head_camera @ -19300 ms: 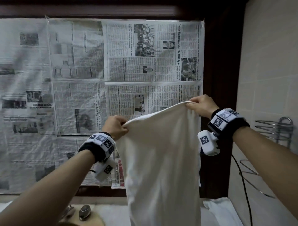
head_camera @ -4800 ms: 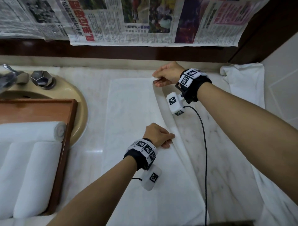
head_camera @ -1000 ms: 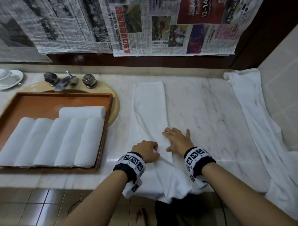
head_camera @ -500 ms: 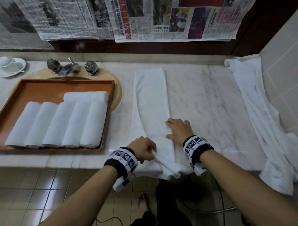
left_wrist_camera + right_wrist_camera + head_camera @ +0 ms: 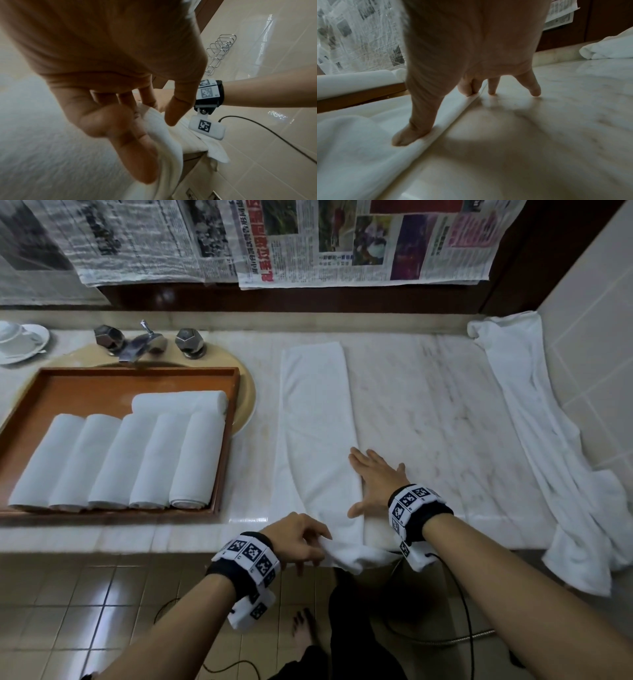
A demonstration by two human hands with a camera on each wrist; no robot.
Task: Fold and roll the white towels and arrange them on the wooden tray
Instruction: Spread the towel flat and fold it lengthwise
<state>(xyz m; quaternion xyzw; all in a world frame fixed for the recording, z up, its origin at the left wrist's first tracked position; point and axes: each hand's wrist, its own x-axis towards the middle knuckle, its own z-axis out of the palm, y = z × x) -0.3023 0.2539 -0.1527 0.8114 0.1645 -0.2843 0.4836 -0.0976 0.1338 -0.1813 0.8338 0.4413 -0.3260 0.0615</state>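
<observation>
Left hand (image 5: 109, 97) pinching white towel (image 5: 164, 146)

Thumb and fingers (image 5: 178, 108) grip the towel's folded edge. Tagged wristband (image 5: 208, 93) on the other forearm beyond; wire rack (image 5: 219, 51) on tiled wall.

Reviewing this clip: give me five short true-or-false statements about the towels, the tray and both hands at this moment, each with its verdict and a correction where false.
1. The wooden tray holds six rolled towels. True.
2. The right hand grips the folded towel in a fist. False: it lies flat with straight fingers along the towel's right edge.
3. The left hand pinches the towel's near end at the counter edge. True.
4. The tray sits to the right of the folded towel. False: it sits to the left, over the sink.
5. An unfolded towel lies along the counter's right side. True.
</observation>
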